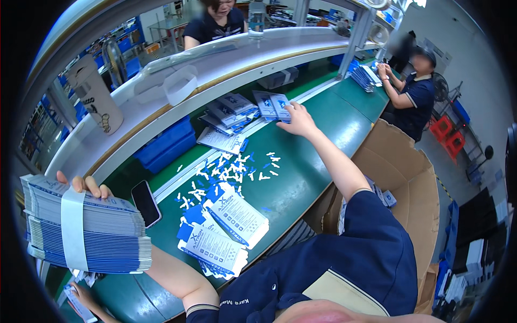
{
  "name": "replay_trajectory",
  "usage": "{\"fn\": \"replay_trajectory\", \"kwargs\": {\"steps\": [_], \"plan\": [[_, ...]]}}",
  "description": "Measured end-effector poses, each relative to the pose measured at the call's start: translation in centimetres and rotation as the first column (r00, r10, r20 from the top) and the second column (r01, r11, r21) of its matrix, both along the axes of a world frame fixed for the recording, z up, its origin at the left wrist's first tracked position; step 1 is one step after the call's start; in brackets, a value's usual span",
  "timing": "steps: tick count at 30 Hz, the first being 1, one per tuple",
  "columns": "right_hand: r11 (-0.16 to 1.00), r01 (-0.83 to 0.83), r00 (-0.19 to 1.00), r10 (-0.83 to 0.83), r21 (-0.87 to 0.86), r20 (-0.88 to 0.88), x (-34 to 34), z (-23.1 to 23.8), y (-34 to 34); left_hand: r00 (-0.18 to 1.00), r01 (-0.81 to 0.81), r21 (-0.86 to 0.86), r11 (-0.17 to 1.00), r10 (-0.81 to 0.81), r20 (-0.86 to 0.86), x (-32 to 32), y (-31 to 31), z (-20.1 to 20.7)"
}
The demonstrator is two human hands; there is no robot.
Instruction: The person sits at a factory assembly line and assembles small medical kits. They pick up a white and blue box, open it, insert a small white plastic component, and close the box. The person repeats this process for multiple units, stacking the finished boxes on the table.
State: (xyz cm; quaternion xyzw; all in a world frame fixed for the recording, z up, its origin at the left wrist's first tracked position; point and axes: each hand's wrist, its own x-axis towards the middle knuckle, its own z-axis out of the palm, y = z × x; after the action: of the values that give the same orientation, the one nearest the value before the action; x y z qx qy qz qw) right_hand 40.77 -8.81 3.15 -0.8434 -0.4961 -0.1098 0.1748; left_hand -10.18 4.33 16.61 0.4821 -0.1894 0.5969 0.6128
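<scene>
My left hand (83,184) is closed around a thick stack of flat printed cartons (107,237), white and blue, with a white paper band round it. The stack is held up at the left, over the bench. At the back of the bench, my stretched right arm brings my right hand (299,119) to a small pile of flat cartons (272,105). Its thumb and fingers are apart at the pile's right edge. Left of that pile lie more flat cartons (229,113), loosely heaped. Nearer me, several unfolded cartons (237,215) overlap on the green bench (291,177).
Small white and blue paper scraps (226,169) are strewn mid-bench. A phone (146,203) lies left of them. Under the shelf (215,81) sits a blue bin (167,144). A large cardboard box (409,177) stands at my right. Co-workers sit at the far right and behind the shelf.
</scene>
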Motion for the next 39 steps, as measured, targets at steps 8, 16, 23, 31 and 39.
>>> {"fn": "replay_trajectory", "kwargs": {"steps": [8, 16, 23, 31, 39], "plan": [[0.949, -0.096, 0.995, 0.103, -0.299, 0.008, 2.4, -2.4, 7.6, 0.998, 0.058, 0.029, 0.998, -0.059, 0.033, -1.3, 1.7, -0.5], [0.884, 0.272, 0.961, -0.272, -0.38, 0.055, 2.7, -1.6, -4.9, 0.983, 0.176, 0.144, 0.974, -0.181, 0.025, -2.7, 4.4, -1.4], [0.185, 0.527, 0.364, -0.931, -0.83, 0.023, 13.6, -4.7, -22.7, 0.985, 0.153, 0.134, 0.979, -0.162, 0.063, -1.5, 2.0, 0.0], [0.821, 0.431, 0.902, -0.386, -0.374, 0.194, 2.8, -1.0, -10.1, 0.991, 0.12, 0.08, 0.99, -0.124, 0.046, -0.8, 1.4, -0.1], [0.947, -0.32, 0.936, 0.309, 0.039, 0.168, -8.4, 1.2, 10.5, 0.992, 0.118, 0.104, 0.988, -0.123, 0.039, -1.8, 1.1, -0.1]]}}
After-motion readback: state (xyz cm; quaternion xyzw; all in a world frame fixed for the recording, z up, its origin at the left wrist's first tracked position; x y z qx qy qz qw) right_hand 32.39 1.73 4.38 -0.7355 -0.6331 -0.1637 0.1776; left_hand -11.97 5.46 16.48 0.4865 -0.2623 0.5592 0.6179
